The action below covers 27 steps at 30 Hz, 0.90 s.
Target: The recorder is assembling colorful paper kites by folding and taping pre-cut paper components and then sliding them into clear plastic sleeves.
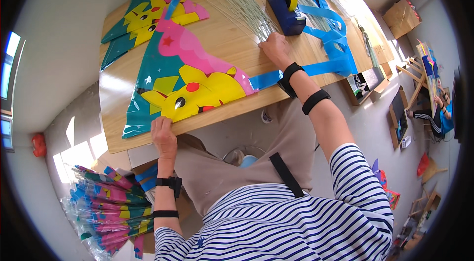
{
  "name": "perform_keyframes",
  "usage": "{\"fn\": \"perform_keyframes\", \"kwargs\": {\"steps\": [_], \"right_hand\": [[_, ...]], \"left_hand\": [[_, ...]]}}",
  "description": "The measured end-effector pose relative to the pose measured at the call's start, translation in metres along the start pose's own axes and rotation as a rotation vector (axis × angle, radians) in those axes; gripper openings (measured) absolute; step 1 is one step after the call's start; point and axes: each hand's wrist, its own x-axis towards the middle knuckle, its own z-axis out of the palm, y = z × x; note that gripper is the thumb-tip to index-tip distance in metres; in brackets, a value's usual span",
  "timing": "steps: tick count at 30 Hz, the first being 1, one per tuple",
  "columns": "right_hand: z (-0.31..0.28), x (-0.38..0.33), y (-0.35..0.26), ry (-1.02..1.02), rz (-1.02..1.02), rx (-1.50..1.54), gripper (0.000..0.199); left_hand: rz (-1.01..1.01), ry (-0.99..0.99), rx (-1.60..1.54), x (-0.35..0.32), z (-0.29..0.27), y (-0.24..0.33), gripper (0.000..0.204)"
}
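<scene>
A printed plastic kite sail (197, 78), teal and pink with a yellow cartoon animal, lies flat along the table's near edge. My left hand (164, 137) pinches its lower edge, fingers closed, just below the printed face. Blue ribbon tails run from the sail's top and its right corner. My right hand (276, 49) is closed at the near ends of a fanned bundle of thin pale rods (242, 7); its fingertips partly hide what they grip. Just beyond that hand stands a dark blue tape dispenser (287, 12) with a yellow roll.
More printed sails (148, 17) overlap at the table's far left. Looped blue ribbon (340, 46) covers the back and right side. Folded printed sails in clear plastic (111, 202) hang beside my left forearm. Open boxes (365, 86) stand right of the table; another person (442, 113) sits farther off.
</scene>
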Motion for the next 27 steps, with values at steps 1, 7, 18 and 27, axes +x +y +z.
{"fn": "perform_keyframes", "kwargs": {"steps": [1,7,18,27], "right_hand": [[0.002,0.004,-0.005,0.011,0.026,0.005,0.036],[0.011,0.014,0.010,-0.136,0.059,0.072,0.033],[-0.014,-0.101,-0.032,0.114,-0.640,0.209,0.035],[0.059,-0.263,-0.085,-0.169,-1.217,0.012,0.084]], "left_hand": [[-0.004,0.002,-0.001,0.000,-0.001,0.000,0.008],[-0.030,0.006,0.011,-0.004,-0.005,0.006,0.007],[-0.002,0.070,0.045,-0.010,0.003,-0.001,0.012],[0.017,0.106,0.035,-0.011,0.003,-0.003,0.013]]}}
